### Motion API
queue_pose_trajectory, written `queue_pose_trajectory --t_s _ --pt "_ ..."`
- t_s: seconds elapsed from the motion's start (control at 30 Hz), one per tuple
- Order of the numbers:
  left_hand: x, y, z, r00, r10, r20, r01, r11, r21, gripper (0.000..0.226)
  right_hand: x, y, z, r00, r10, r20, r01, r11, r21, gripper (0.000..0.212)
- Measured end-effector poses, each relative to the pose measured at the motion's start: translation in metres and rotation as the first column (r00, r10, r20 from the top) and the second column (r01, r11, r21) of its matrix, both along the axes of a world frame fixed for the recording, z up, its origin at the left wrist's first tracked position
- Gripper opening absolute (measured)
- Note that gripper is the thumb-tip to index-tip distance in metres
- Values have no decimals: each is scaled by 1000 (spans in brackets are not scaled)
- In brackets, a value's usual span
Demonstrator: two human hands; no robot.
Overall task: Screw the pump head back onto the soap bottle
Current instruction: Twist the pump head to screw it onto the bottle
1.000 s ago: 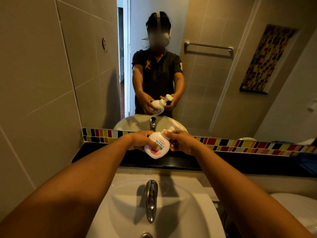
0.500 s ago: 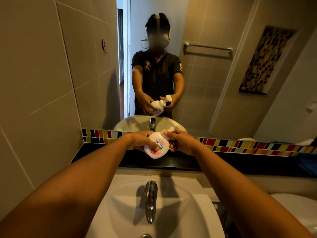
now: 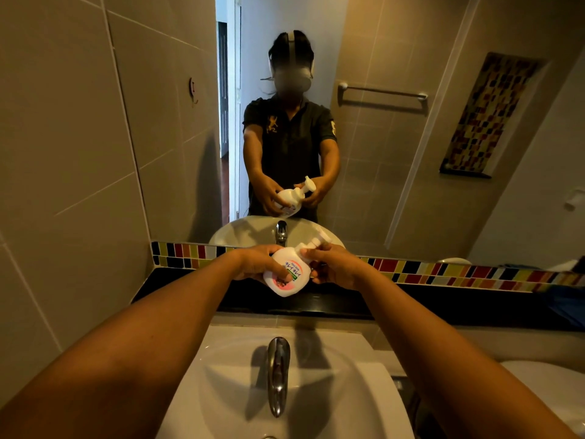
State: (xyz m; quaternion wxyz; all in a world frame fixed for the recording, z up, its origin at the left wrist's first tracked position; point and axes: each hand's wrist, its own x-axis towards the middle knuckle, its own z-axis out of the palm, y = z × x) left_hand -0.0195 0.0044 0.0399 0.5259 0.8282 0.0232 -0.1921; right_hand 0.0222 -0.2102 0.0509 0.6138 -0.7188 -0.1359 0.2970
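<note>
A white soap bottle (image 3: 289, 274) with a pink and green label is held tilted above the black ledge, its top pointing up and to the right. My left hand (image 3: 258, 263) grips the bottle's body from the left. The white pump head (image 3: 318, 241) sits on the bottle's neck. My right hand (image 3: 332, 264) is closed around the pump's collar, hiding the joint between pump and bottle. The mirror shows the same grip from the front.
A white washbasin (image 3: 373, 403) with a chrome tap (image 3: 278, 375) lies directly below my arms. A black ledge (image 3: 177, 293) and a coloured mosaic strip (image 3: 459, 272) run under the mirror (image 3: 380, 153). Beige tiled wall stands at left. A white toilet edge (image 3: 550, 381) shows at right.
The bottle and both hands stay in nearly the same place. My right hand's fingers have shifted slightly around the pump collar.
</note>
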Motion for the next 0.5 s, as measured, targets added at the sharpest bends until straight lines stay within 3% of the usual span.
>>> queue_pose_trajectory --t_s 0.33,0.5 --pt "0 -4 -1 1000 2 -11 -2 1000 -7 61 0 5 -5 998 -43 47 45 998 -40 46" --pt "-1 2 -1 1000 9 -8 -9 1000 -14 62 1 -2 -4 1000 11 4 -11 1000 20 37"
